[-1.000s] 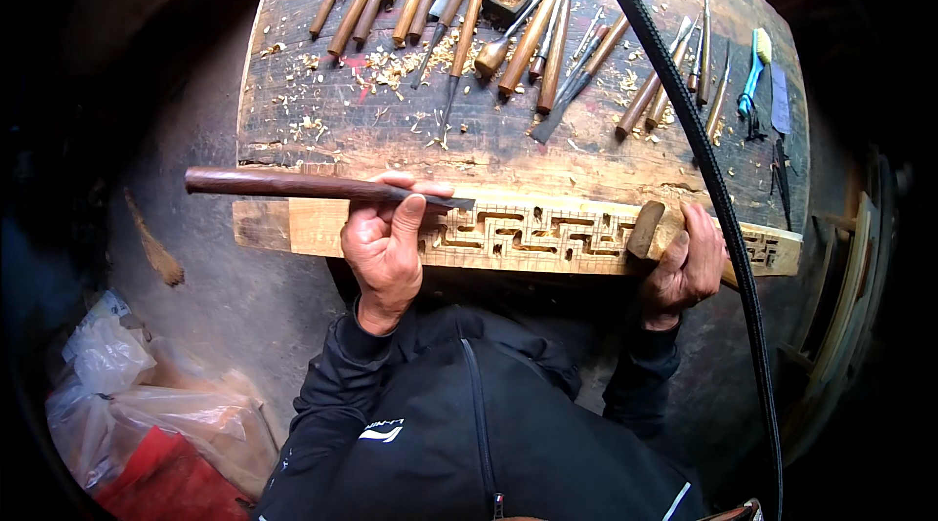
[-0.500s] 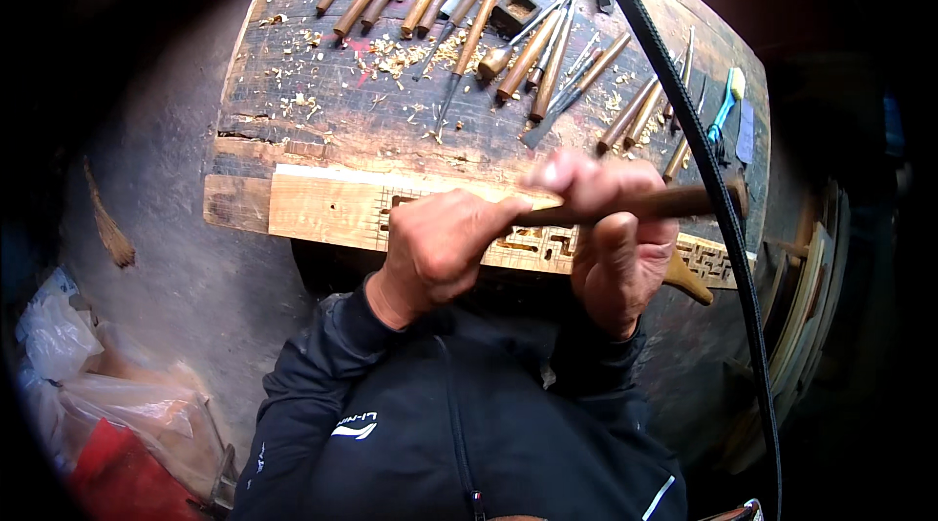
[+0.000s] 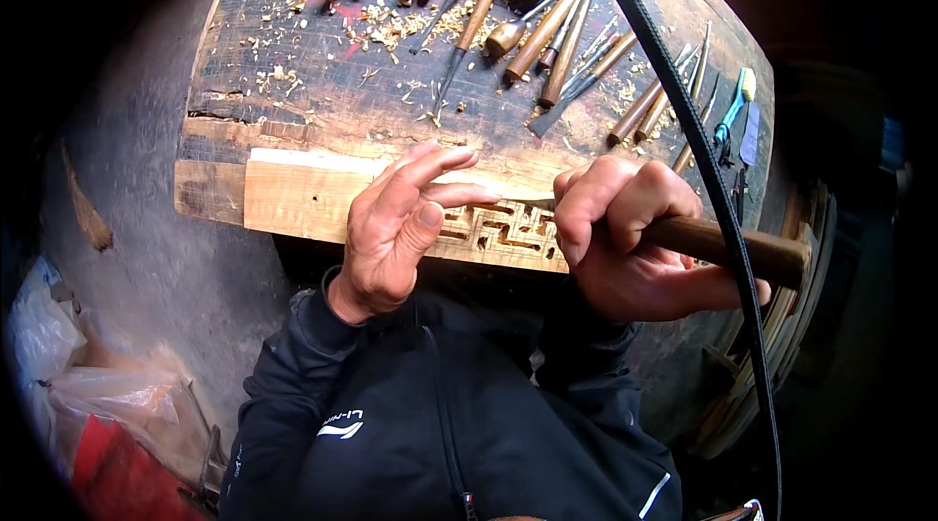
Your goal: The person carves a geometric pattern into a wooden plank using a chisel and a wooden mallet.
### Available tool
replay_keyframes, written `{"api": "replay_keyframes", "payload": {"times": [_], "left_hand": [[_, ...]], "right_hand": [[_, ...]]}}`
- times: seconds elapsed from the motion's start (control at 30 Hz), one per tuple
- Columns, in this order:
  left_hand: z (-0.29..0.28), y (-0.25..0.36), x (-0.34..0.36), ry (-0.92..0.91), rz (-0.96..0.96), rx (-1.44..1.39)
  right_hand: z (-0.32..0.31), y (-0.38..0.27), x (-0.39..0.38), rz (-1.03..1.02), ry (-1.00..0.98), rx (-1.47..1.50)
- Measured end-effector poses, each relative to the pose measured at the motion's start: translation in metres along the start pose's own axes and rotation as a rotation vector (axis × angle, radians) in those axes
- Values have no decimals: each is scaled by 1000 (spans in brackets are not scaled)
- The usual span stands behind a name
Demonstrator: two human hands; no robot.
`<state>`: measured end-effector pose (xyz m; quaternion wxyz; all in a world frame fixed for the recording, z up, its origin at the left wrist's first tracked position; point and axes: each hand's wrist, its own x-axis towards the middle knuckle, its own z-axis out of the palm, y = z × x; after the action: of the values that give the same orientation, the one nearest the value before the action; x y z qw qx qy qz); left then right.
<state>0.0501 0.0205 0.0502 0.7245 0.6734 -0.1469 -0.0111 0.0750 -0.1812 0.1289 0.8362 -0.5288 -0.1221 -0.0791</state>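
Observation:
My right hand [image 3: 635,238] is wrapped round the dark wooden handle of a chisel [image 3: 743,249], above the right part of a pale wooden board [image 3: 293,191]. The chisel's thin blade points left out of my fist. My left hand [image 3: 391,228] is open, its fingers stretched towards the blade's tip; whether a fingertip touches it I cannot tell. Between the hands, the board shows a pencilled grid and a cut-out fretwork pattern [image 3: 503,228]. The board lies along the near edge of a worn workbench [image 3: 254,110]. My right hand hides much of the board's right end.
Several wood-handled carving tools [image 3: 479,8] lie across the bench among wood shavings [image 3: 391,30]. A blue brush [image 3: 733,108] sits at the right. A black braided cable [image 3: 705,145] crosses the view in front of my right hand. Plastic bags [image 3: 117,389] lie on the floor at lower left.
My left hand has let go of the chisel and opened, shifting left. My right hand has closed round the handle, and the chisel has moved right and slightly nearer to me. The view has shifted slightly.

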Motion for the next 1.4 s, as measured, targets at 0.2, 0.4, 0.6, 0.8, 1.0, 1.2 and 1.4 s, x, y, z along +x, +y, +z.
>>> {"api": "replay_keyframes", "payload": {"times": [0.2,0.4,0.6,0.8,1.0,1.2,1.4], "left_hand": [[-16,1,7,-191,78,214],[-15,-1,6,-169,68,200],[-16,0,6,-173,84,220],[-17,0,5,-174,49,185],[-17,-1,5,-216,14,173],[-14,-2,6,-157,79,211],[-16,-1,5,-206,9,163]], "right_hand": [[4,4,1,23,-27,7],[4,6,2,34,-37,12],[6,9,0,72,-39,3],[8,12,2,67,-63,14],[3,13,0,61,-44,22],[2,16,3,43,-95,18],[1,15,7,-6,-174,10]]}}
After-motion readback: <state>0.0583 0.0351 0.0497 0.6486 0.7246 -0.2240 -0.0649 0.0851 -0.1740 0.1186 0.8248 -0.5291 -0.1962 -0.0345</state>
